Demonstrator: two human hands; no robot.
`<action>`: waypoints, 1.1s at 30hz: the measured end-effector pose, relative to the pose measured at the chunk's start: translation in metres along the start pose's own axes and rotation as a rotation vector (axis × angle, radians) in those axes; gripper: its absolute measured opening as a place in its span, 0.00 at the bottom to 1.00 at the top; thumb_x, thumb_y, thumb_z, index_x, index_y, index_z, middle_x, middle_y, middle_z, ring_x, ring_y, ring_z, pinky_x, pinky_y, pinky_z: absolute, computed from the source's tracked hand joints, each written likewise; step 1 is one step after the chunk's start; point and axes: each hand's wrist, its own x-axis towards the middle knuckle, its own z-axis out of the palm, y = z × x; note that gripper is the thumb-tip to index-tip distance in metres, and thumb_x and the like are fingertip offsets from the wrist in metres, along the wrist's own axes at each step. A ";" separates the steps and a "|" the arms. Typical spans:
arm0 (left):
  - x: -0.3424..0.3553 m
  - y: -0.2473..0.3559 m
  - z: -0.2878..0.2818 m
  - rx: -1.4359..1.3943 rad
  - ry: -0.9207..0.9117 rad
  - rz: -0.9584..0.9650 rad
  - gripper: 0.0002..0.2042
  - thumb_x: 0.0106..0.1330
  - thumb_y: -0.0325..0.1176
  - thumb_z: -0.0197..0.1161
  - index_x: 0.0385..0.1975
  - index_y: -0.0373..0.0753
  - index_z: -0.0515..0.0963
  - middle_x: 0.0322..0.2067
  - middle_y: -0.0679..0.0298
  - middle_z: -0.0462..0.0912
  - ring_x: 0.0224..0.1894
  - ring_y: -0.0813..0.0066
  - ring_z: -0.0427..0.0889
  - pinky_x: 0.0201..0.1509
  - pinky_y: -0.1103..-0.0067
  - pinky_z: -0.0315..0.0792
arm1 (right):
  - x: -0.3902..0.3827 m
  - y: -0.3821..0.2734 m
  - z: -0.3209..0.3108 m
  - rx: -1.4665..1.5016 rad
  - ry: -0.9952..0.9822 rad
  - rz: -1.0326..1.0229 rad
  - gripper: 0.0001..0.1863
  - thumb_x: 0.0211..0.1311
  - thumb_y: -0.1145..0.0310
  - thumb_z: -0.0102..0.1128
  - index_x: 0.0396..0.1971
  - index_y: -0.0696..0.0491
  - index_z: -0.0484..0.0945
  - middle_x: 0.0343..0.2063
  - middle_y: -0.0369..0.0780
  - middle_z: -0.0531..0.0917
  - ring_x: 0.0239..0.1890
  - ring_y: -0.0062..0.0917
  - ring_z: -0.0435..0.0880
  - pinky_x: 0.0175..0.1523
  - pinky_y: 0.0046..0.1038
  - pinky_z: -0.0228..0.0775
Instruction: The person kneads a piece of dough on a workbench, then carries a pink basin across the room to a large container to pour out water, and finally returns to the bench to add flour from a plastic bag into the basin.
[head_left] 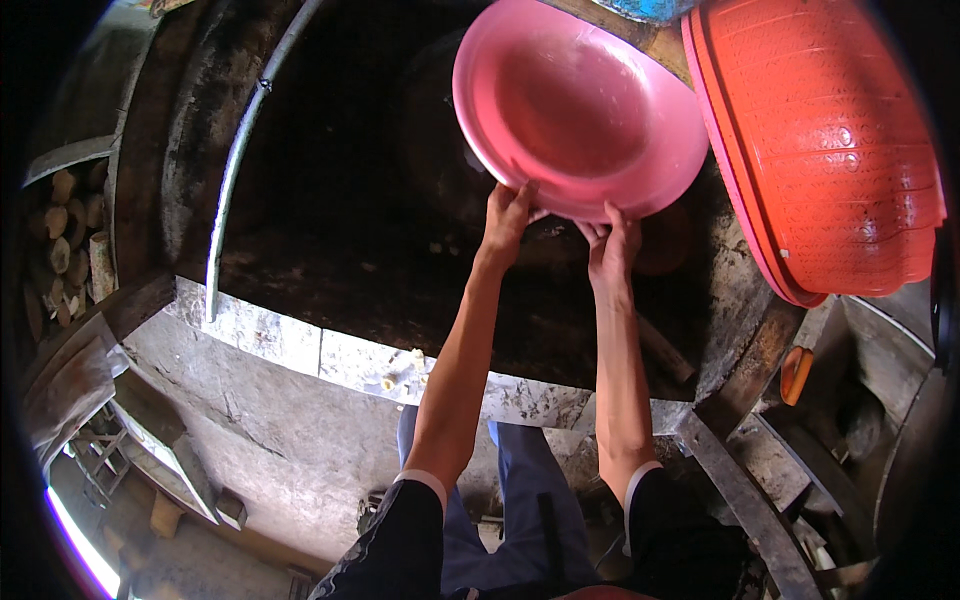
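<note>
A round pink plastic basin (572, 105) is held out in front of me over a dark, soot-black hollow, its inside facing me. My left hand (508, 222) grips its near rim, thumb on the inner side and fingers underneath. A little to the right, my right hand (612, 238) pinches the same rim in a similar way. Both arms reach forward. The basin's inside looks bare, with a darker pink shadow across the bottom. What lies beneath the basin is too dark to make out.
Large red woven-textured plastic baskets (830, 150) lean at the right. A pale pipe (238, 170) rises on the left. Small light scraps (395, 380) lie on the white tiled ledge (270, 335) before me. Cut firewood (68, 235) is stacked far left; an orange object (796, 375) hangs at right.
</note>
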 end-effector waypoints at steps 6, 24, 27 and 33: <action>-0.041 0.013 -0.040 0.017 0.219 0.007 0.15 0.59 0.37 0.52 0.40 0.33 0.67 0.34 0.62 0.75 0.35 0.77 0.75 0.39 0.81 0.70 | -0.030 0.043 0.008 -0.009 -0.068 0.133 0.20 0.48 0.71 0.54 0.44 0.50 0.65 0.38 0.37 0.72 0.39 0.29 0.75 0.41 0.38 0.73; -0.017 0.011 -0.020 0.020 0.126 -0.037 0.15 0.60 0.35 0.50 0.46 0.37 0.63 0.39 0.64 0.72 0.41 0.75 0.73 0.47 0.76 0.68 | -0.008 0.023 0.007 -0.020 -0.071 0.046 0.21 0.48 0.71 0.53 0.45 0.51 0.63 0.35 0.40 0.73 0.35 0.31 0.77 0.38 0.38 0.75; -0.032 0.016 -0.036 0.042 0.175 0.002 0.15 0.60 0.36 0.52 0.44 0.37 0.65 0.38 0.64 0.73 0.40 0.75 0.73 0.44 0.77 0.69 | -0.023 0.039 0.011 0.044 -0.077 0.100 0.20 0.48 0.72 0.54 0.44 0.51 0.64 0.36 0.38 0.73 0.36 0.29 0.77 0.40 0.38 0.74; -0.022 0.038 -0.054 0.134 0.226 0.027 0.15 0.60 0.35 0.52 0.43 0.34 0.65 0.37 0.61 0.73 0.39 0.75 0.74 0.42 0.77 0.70 | -0.016 0.056 0.035 0.111 -0.124 0.121 0.20 0.48 0.72 0.54 0.43 0.50 0.64 0.37 0.39 0.72 0.37 0.30 0.76 0.41 0.40 0.73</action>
